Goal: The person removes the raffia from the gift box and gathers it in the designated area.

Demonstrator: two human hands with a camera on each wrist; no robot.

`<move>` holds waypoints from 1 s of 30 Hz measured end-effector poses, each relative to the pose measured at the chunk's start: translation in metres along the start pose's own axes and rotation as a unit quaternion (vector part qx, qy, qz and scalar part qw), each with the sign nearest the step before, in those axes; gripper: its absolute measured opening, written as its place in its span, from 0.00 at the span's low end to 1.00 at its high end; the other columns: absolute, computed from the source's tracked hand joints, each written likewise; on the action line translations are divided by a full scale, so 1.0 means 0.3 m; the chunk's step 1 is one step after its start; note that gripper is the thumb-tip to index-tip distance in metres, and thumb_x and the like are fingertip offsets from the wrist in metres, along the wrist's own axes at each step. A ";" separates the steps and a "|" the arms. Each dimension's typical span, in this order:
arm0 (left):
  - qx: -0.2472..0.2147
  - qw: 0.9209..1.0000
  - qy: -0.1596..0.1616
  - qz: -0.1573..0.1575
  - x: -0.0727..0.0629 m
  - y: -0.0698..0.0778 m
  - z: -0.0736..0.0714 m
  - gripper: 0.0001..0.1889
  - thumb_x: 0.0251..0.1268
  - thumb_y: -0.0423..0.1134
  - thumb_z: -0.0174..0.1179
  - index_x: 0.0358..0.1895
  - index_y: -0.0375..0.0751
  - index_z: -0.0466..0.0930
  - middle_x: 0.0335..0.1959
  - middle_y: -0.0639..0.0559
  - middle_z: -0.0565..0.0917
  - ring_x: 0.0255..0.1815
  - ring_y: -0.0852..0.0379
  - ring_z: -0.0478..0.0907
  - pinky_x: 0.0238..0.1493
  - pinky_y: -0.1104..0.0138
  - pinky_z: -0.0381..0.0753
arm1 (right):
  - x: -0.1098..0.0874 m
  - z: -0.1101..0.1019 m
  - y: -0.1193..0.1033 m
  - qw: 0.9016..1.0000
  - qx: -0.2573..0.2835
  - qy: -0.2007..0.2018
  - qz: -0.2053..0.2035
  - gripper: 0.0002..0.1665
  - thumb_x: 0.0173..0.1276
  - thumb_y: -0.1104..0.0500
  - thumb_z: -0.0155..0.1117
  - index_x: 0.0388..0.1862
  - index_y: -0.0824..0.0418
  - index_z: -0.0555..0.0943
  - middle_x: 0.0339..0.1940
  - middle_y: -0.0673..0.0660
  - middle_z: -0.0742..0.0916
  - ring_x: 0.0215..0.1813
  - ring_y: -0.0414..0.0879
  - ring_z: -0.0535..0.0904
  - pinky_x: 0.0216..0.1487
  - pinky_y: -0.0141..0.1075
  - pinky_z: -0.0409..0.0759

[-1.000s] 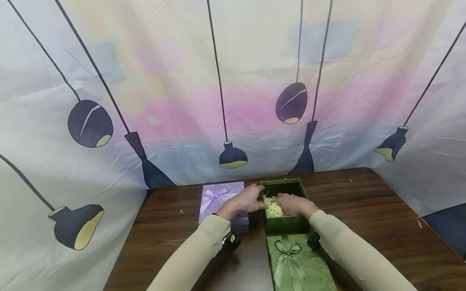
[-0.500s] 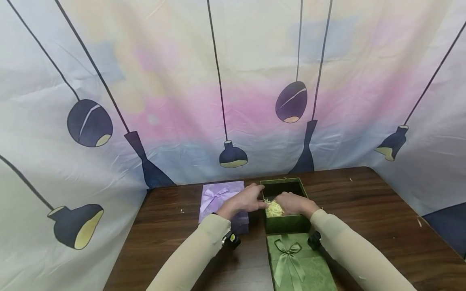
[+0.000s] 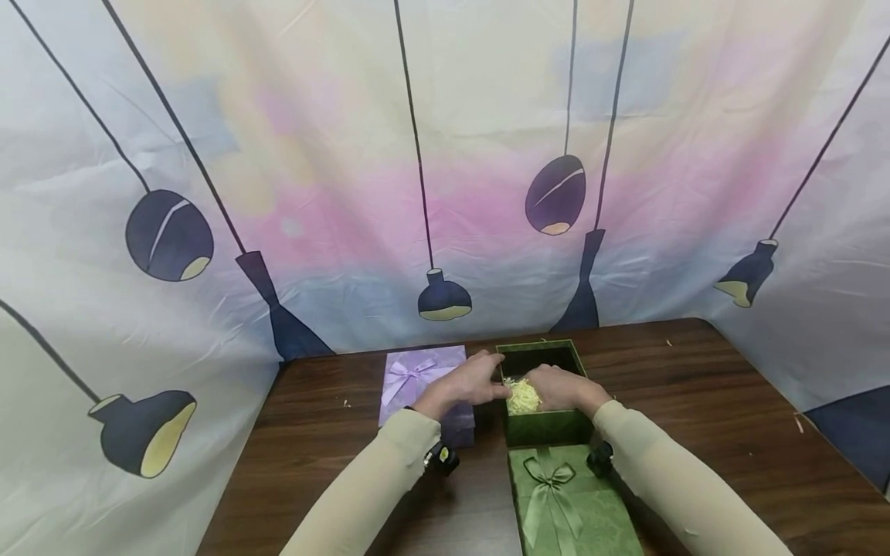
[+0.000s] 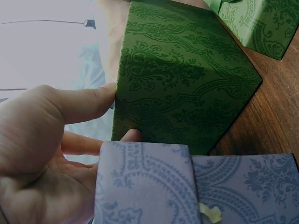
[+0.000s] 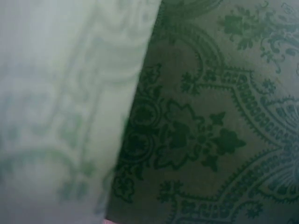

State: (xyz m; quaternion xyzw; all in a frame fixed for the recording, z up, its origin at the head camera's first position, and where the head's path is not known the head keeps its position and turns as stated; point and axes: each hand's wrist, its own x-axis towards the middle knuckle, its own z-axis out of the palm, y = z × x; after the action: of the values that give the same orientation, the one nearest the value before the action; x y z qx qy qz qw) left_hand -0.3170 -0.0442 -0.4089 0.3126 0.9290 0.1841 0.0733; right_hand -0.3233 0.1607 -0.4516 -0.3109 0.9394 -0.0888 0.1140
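Note:
An uncovered green gift box [image 3: 549, 428] stands at the back of the table, its outer wall filling much of the left wrist view. Yellow shredded paper [image 3: 523, 396] is bunched in its left part. My right hand [image 3: 559, 388] reaches down inside with bent fingers gripping the shredded paper; its fingertips are hidden. At the box's left rim, my left hand [image 3: 469, 382] holds the edge: the thumb [image 4: 88, 103] crosses the rim and a fingertip [image 4: 131, 135] touches the outer wall. Green patterned surfaces fill the right wrist view.
A purple gift box [image 3: 396, 369] with a ribbon bow stands left, partly under my left forearm. The green lid [image 3: 605, 502] with its bow lies directly in front of the open box. Stray paper shreds [image 3: 346, 404] dot the wooden table [image 3: 313, 463]. A printed curtain [image 3: 334, 154] hangs behind.
The shredded paper has drawn into a tighter clump lower in the box, with more of the dark interior showing behind it. My right hand shifted slightly left; my left hand stayed at the rim.

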 end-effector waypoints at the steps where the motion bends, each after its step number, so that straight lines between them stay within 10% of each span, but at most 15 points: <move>1: 0.000 1.000 0.000 0.000 -0.001 0.000 0.000 0.36 0.62 0.45 0.66 0.69 0.30 0.66 0.55 0.41 0.78 0.52 0.53 0.74 0.54 0.64 0.75 | 0.000 0.000 0.000 1.000 0.003 0.001 0.000 0.25 0.61 0.60 0.72 0.56 0.65 0.79 0.54 0.61 0.83 0.58 0.61 0.76 0.62 0.58 0.71; 30: -0.001 1.000 0.009 0.007 -0.004 -0.003 0.001 0.36 0.61 0.46 0.66 0.68 0.27 0.66 0.59 0.36 0.76 0.59 0.48 0.74 0.63 0.61 0.73 | 0.008 0.005 0.018 0.996 0.046 0.078 0.020 0.32 0.54 0.59 0.75 0.58 0.65 0.78 0.55 0.62 0.82 0.55 0.60 0.78 0.56 0.57 0.75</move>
State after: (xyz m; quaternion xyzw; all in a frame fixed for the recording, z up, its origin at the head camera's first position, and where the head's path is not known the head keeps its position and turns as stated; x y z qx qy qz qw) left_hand -0.3164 -0.0456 -0.4095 0.3173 0.9272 0.1884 0.0644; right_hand -0.3278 0.1635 -0.4547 -0.2789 0.9462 -0.1541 0.0563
